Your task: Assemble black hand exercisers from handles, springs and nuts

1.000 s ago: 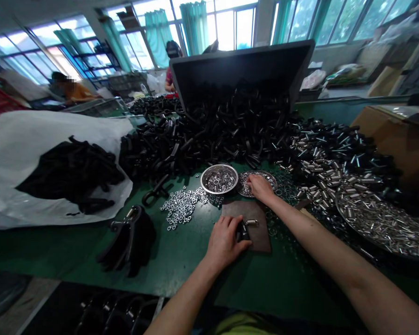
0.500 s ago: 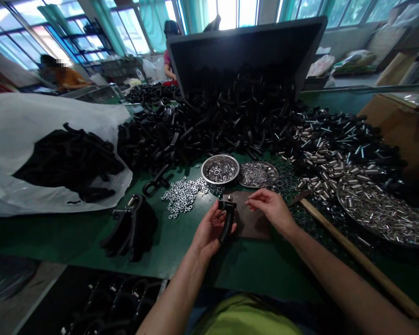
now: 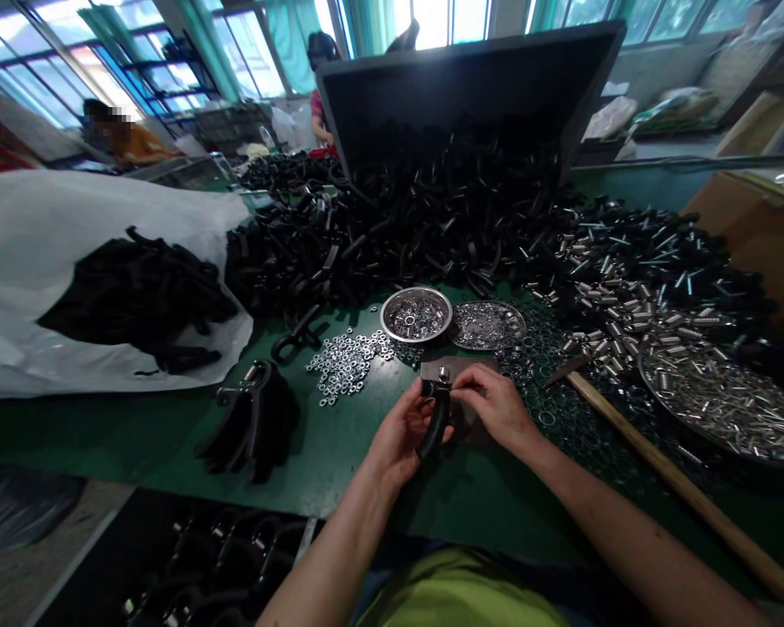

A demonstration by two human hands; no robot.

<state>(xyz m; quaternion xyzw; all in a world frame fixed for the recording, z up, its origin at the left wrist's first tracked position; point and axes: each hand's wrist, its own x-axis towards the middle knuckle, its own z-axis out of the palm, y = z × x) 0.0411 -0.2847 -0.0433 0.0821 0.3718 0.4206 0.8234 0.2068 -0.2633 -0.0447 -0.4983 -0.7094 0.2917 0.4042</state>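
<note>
My left hand (image 3: pixel 397 440) is wrapped round a black curved clamp part (image 3: pixel 436 425), held upright over the table. A small shiny metal piece (image 3: pixel 444 374), which looks like a spring, stands at its top. My right hand (image 3: pixel 500 411) pinches with thumb and forefinger at the right side of the part's head, touching it. Whatever lies between those fingertips is too small to make out. Under the hands lies a flat brown plate (image 3: pixel 467 360). Loose metal nuts (image 3: pixel 346 366) are spread to the left, and a steel bowl (image 3: pixel 416 315) of small metal pieces stands just beyond.
A heap of black parts (image 3: pixel 392 235) spills from a tilted bin (image 3: pixel 483 96). Right are a dish of small pieces (image 3: pixel 487 324), a wooden-handled hammer (image 3: pixel 679 483), springs (image 3: pixel 618 305) and a metal tray (image 3: pixel 725 392). Left are clamp parts (image 3: pixel 252 422) and a white sack (image 3: pixel 104 196). Two people sit behind.
My right hand has moved left and now touches the head of the clamp part. My left hand still grips the part, slightly further right in view.
</note>
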